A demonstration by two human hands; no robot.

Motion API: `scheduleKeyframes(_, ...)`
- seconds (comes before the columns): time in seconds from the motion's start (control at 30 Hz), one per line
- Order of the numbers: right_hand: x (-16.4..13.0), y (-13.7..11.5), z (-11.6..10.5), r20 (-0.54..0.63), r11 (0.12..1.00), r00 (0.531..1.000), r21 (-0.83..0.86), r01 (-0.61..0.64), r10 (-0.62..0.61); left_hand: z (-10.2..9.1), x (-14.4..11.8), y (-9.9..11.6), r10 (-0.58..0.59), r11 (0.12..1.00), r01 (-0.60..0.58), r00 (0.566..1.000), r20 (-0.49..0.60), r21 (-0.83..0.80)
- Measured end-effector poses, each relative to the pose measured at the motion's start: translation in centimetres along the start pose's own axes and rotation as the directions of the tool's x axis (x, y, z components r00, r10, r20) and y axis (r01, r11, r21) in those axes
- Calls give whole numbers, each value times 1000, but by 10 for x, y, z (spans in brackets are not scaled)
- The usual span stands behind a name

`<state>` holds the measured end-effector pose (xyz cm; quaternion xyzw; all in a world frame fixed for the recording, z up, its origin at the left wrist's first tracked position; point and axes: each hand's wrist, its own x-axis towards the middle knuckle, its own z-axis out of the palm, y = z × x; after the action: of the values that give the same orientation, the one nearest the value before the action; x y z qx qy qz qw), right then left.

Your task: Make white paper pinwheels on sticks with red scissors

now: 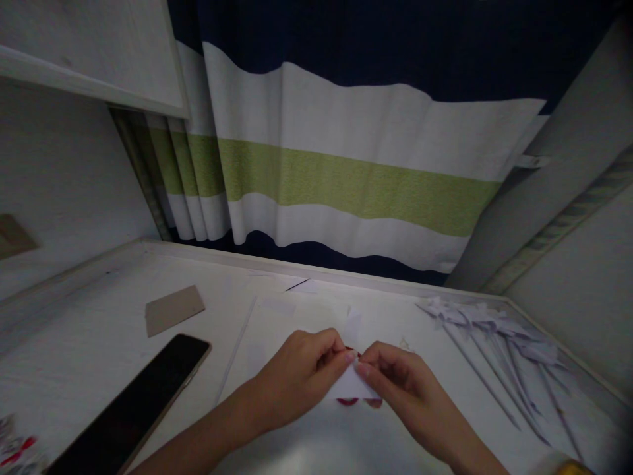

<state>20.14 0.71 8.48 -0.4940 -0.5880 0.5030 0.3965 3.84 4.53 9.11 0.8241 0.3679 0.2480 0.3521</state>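
Note:
Near the middle front of the table, my left hand (306, 371) and my right hand (404, 381) meet over a small piece of white paper (349, 386). Thumb and fingers of each hand are pinched at its upper edge, with the fingertips almost touching. Red-printed parts (347, 401) show below the paper's lower edge, and a bit of red appears between the fingertips. Whether this red belongs to the same sheet, I cannot tell. Just beyond the hands lies a small white paper strip (353, 323).
On the left lie a black-screened phone (133, 402) and a grey-brown card (174, 310). Several thin sticks with white paper tops (475, 316) rest at right. A thin dark stick (297, 285) lies near the back edge, below a striped curtain (346, 178).

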Motion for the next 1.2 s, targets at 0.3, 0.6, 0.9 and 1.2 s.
scheduleKeyframes(0.3, 0, 0, -1, -6, 998, 1000, 61, -29, 29, -6, 0, 2, 84, 991, -91, 994, 71, 97)
scheduleKeyframes(0.6, 0, 4, 2, -4, 1000, 1000, 3, -6, 6, -7, 2, -3, 51, 945, -88, 991, 124, 315)
scheduleKeyframes(0.9, 1, 5, 3, 19, 998, 999, 30, -48, 47, -5, 2, -6, 127, 796, -221, 971, 201, 564)
scheduleKeyframes(1.2, -1, 1, -1, -32, 998, 999, -55, 6, -7, -18, 1, -2, 133, 939, -199, 962, 237, 280)
